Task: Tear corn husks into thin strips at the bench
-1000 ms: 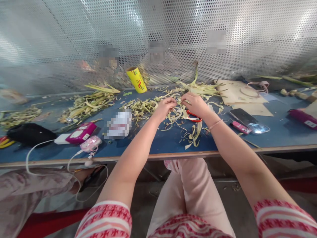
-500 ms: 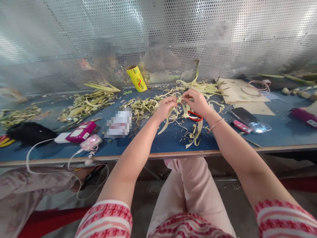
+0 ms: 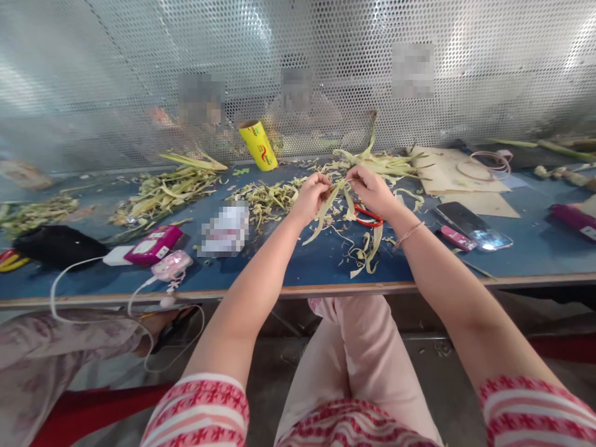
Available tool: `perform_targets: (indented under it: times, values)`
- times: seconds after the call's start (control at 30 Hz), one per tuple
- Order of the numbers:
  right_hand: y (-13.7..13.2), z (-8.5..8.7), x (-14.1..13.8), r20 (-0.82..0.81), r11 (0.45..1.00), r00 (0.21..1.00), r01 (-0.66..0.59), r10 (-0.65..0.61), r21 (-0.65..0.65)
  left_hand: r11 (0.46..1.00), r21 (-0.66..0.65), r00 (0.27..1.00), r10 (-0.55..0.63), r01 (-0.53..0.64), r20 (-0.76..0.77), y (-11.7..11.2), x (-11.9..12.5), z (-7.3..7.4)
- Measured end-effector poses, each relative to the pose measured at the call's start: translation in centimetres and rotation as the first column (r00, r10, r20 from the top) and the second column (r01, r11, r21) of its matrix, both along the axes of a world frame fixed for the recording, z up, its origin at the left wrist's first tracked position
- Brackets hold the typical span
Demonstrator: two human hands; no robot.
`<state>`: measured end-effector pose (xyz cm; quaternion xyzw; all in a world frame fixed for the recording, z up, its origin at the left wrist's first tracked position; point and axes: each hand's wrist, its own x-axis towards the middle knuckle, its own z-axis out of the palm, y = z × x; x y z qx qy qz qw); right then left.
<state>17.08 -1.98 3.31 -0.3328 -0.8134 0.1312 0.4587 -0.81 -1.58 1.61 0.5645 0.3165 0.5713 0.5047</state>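
Note:
My left hand is closed in a pinch on a pale yellow-green leaf strip, whose loose end hangs down over the table. Facing it, my right hand pinches the upper part of the same fibrous material, and a short piece droops between the two hands. Just below my right hand lie red-handled scissors, their blades hidden. Curled leaf strips rest nearer the table edge. Behind my hands spreads a bundle of long pale leaves.
A yellow tube stands by the perforated metal wall. Leaf heaps lie to the left, near a magenta box with a white cable. To the right are a phone and brown cardboard. Another person's leg shows at lower left.
My hands have drawn slightly apart, and the leaf strip between them hangs more spread out. The things on the table have stayed in place.

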Motion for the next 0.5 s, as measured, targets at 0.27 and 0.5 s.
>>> perform_targets:
  times: [0.27, 0.5]
  values:
    - [0.68, -0.26, 0.37, -0.071, 0.999, 0.997, 0.021, -0.024, -0.043, 0.979, 0.199, 0.978, 0.000, 0.042, -0.208, 0.08, -0.28, -0.29]
    - [0.42, -0.25, 0.46, -0.019, 1.000, 1.000, -0.007, 0.007, 0.008, 0.925, 0.367, 0.864, 0.265, -0.102, -0.427, -0.70, -0.14, 0.60]
